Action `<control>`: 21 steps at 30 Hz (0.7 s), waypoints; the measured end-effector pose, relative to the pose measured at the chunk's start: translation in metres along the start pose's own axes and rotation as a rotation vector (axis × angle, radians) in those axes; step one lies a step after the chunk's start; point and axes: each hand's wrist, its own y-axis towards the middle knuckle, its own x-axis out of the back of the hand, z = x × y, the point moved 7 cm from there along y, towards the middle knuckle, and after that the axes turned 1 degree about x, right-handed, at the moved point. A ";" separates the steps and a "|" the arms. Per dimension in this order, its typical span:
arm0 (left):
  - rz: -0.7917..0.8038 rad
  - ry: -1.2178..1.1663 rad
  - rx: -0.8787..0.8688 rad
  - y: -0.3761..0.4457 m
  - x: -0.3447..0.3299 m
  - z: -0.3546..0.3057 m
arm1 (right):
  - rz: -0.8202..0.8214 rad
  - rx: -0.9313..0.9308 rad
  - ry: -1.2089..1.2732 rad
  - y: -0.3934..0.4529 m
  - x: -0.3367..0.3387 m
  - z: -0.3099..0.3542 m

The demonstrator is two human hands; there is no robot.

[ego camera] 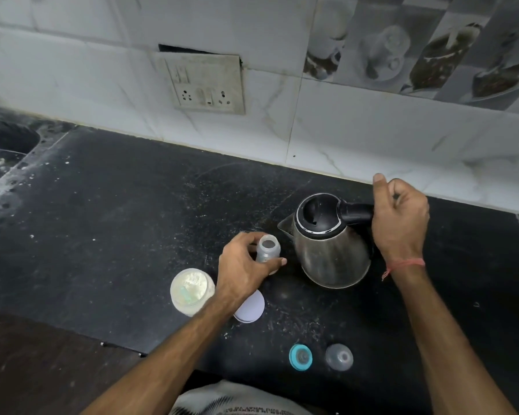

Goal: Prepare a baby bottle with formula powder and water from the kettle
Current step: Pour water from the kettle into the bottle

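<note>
**Bottle and kettle held on a dark counter**

Countertop (102, 235) of black speckled stone runs along a white marbled tile wall (372, 139) bearing a grimy switch plate (206, 83). The right hand (399, 223) is clenched around the black handle of the steel kettle (330, 244), lid closed, spout toward the bottle. The left hand (243, 271) grasps the uncapped baby bottle (268, 250), upright just beside the spout. An open formula jar (191, 290) and its white lid (250, 307) sit near the left wrist; a teal ring (300, 357) and clear cap (339, 357) lie nearer the counter's front edge.

Dim, soft light; wide-angle edge warp
</note>
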 end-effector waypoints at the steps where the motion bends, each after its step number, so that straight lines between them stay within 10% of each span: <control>1: 0.007 0.020 -0.014 0.001 -0.002 -0.003 | -0.004 0.006 -0.022 0.001 0.006 0.001; 21: 0.088 0.192 -0.150 0.006 -0.016 -0.040 | 0.018 0.074 -0.245 -0.006 0.030 0.028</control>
